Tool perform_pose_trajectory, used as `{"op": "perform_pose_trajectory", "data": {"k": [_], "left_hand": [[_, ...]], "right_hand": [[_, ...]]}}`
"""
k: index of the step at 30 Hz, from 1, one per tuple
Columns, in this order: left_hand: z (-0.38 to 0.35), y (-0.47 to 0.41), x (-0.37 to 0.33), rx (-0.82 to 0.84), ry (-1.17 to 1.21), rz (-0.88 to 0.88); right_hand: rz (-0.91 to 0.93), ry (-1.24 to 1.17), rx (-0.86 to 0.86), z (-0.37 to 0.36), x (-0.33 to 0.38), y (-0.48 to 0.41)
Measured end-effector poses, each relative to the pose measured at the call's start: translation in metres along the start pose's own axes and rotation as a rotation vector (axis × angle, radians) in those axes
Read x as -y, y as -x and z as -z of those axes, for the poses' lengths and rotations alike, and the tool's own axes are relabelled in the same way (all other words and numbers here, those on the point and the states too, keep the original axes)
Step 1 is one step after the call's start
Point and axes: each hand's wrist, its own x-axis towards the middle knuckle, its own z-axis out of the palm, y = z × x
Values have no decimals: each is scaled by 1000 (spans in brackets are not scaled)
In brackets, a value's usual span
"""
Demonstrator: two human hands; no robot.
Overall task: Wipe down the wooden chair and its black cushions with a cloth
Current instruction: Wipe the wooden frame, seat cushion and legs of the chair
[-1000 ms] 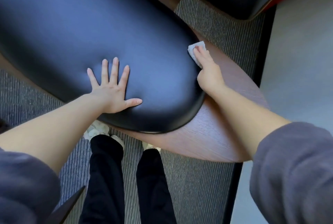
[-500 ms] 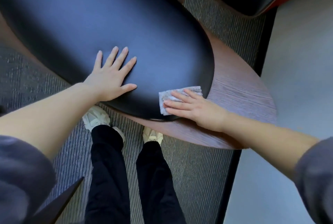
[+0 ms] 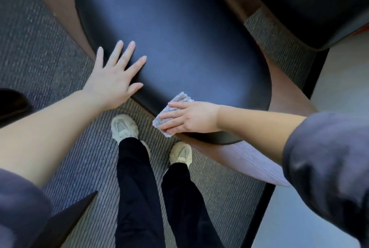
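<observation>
A long black cushion point(image 3: 179, 48) lies on the curved wooden chair shell point(image 3: 245, 159), which shows brown along the cushion's right and near edges. My left hand point(image 3: 114, 80) rests flat on the cushion's near left edge, fingers spread and straight. My right hand point(image 3: 189, 118) presses a small grey-white cloth point(image 3: 173, 108) with straight fingers against the cushion's near rim. Part of the cloth is hidden under my fingers.
A second black cushion point(image 3: 309, 4) of the chair fills the top right corner. Grey ribbed carpet point(image 3: 60, 52) surrounds the chair, with a dark strip and pale floor point(image 3: 329, 92) to the right. My legs and pale shoes point(image 3: 124, 128) stand just below the cushion.
My right hand has swept the cloth from the cushion's far right side around its rim to the near left edge. My left hand has stayed flat on the cushion.
</observation>
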Motion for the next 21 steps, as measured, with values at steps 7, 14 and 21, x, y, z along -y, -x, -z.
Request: {"op": "perform_pose_trajectory", "data": {"k": [7, 14, 21], "left_hand": [[16, -5, 71, -91, -51, 0], [35, -22, 144, -155, -95, 34], [64, -46, 193, -248, -178, -37]], "right_hand": [[-74, 173, 28, 11, -37, -70], [-279, 124, -208, 39, -125, -142], [-477, 6, -339, 69, -191, -167]]}}
